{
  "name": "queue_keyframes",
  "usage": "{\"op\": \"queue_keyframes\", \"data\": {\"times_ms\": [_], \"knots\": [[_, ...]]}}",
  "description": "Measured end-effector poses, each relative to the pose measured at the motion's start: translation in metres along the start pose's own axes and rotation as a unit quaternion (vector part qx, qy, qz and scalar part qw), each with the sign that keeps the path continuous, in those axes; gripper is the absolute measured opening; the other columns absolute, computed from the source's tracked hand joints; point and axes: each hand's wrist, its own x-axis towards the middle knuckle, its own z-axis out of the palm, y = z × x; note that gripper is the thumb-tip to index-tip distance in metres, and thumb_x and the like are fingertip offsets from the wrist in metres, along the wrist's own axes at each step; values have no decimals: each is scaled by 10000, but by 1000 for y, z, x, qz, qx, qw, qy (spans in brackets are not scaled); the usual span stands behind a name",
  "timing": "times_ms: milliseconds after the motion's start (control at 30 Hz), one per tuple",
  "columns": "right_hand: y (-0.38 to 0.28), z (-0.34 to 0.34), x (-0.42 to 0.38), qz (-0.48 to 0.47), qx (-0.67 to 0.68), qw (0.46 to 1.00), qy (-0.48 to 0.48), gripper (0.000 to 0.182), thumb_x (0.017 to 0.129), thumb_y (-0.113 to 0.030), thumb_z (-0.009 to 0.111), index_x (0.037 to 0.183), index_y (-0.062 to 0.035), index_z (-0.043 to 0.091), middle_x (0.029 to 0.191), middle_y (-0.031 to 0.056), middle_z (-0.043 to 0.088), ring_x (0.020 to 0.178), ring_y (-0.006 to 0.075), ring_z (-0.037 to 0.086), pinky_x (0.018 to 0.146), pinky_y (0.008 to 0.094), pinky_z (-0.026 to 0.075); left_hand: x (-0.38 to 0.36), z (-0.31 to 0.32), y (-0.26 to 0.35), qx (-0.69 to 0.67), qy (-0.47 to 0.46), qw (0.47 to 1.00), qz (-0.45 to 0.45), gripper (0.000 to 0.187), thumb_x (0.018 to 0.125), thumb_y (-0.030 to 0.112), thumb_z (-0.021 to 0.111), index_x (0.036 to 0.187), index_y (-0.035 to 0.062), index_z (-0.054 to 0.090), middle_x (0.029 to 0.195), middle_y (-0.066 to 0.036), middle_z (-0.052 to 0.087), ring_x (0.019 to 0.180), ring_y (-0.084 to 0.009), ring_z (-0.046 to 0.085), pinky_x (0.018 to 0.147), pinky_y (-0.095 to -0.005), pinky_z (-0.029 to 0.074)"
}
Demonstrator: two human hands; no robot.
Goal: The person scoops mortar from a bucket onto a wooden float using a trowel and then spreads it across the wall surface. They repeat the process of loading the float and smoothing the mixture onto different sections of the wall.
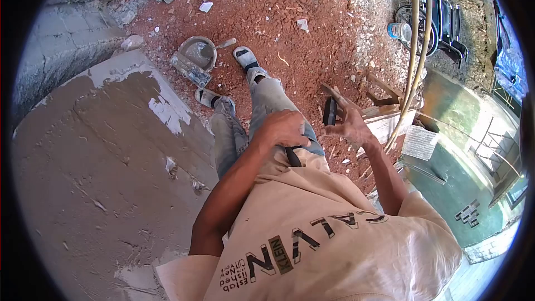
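My left hand [285, 129] is at my waist, fingers curled, beside the hem of my beige shirt [329, 234] and over my jeans [273, 95]. What its fingers hold, if anything, is hidden. A short black strip-like piece [293, 157] shows just below it. Off to the right, my right hand [352, 125] is raised, with its fingers around a dark, flat, slab-like object [330, 110] whose kind I cannot make out. Ahead of my feet on the left, a round mortar pan [199, 50] sits on the ground, with a mortar-smeared rectangular board or float [191, 70] against it.
Left of my legs stretches a broad wet-plastered surface [100, 178]. Reddish soil [267, 17] with rubble covers the ground. At right are bamboo poles [415, 39], a wheelchair [440, 19], a bucket [399, 32], wooden pieces [384, 92] and a green wall [451, 184].
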Motion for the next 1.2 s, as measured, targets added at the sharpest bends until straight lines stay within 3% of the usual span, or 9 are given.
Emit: {"op": "queue_keyframes", "data": {"times_ms": [67,167,200,400,600,700,900,1000,1200], "knots": [[-17,10,7,18,42,996,-72,1237,746,-151,939,1732,-175,192,1643,259,452,1443,386,543,1128,471,530,-9,-9,-33,1,-14,999,-45,320,861,315,759,996,33,829,899,-162,816,810,-274,793,755,-433,598],[-54,-4,-27,-34,9,991,-131,1245,735,-133,917,1734,-162,175,1586,247,525,1276,351,666,1049,432,577,-28,-12,-36,-107,-31,994,10,293,867,274,764,972,7,821,804,-112,796,752,-220,775,697,-391,586],[-69,-3,-33,-24,-46,990,-135,1201,738,-129,897,1727,-150,215,1499,234,611,1130,331,715,995,417,587,-27,-2,-46,-277,-35,960,-19,281,875,262,779,934,-9,820,763,-102,776,735,-181,757,672,-363,574],[-59,18,-26,-16,1,985,-172,1089,740,-133,900,1687,-146,362,1389,209,698,1095,301,717,981,409,575,-50,-9,-40,-77,-10,997,-29,322,897,300,782,905,-19,824,818,-146,792,755,-234,757,686,-393,577],[-74,43,-43,-90,104,984,-117,989,781,-120,916,1651,-140,446,1371,158,732,1146,259,695,1046,380,539,-65,-16,-32,6,31,996,-87,361,781,338,817,902,-2,822,885,-213,786,823,-299,773,785,-441,593],[-85,41,-51,-61,87,982,-156,874,824,-4,865,1614,-134,515,1328,58,748,1084,132,662,983,315,530,-80,-24,-20,59,166,983,-49,340,733,340,806,870,29,815,899,-242,770,871,-381,769,809,-480,588],[-117,31,-80,-5,-116,988,-100,557,852,-199,879,1373,-68,734,1052,127,816,914,197,735,831,349,581,-95,-37,-12,47,237,970,-2,268,745,322,780,856,80,813,840,-264,739,859,-442,739,783,-506,576],[-102,36,-75,-53,-190,977,-82,469,867,-297,861,1235,-19,775,914,167,785,818,235,724,764,384,575,-101,-46,-5,51,207,977,4,254,752,305,774,844,70,803,838,-275,730,844,-446,735,779,-503,574],[-92,61,-70,-155,-98,982,-48,410,903,-331,825,1059,44,768,761,197,709,731,267,693,707,415,544,-99,-47,3,92,189,977,25,266,752,294,774,831,41,785,834,-285,723,840,-475,717,772,-520,567]]}}
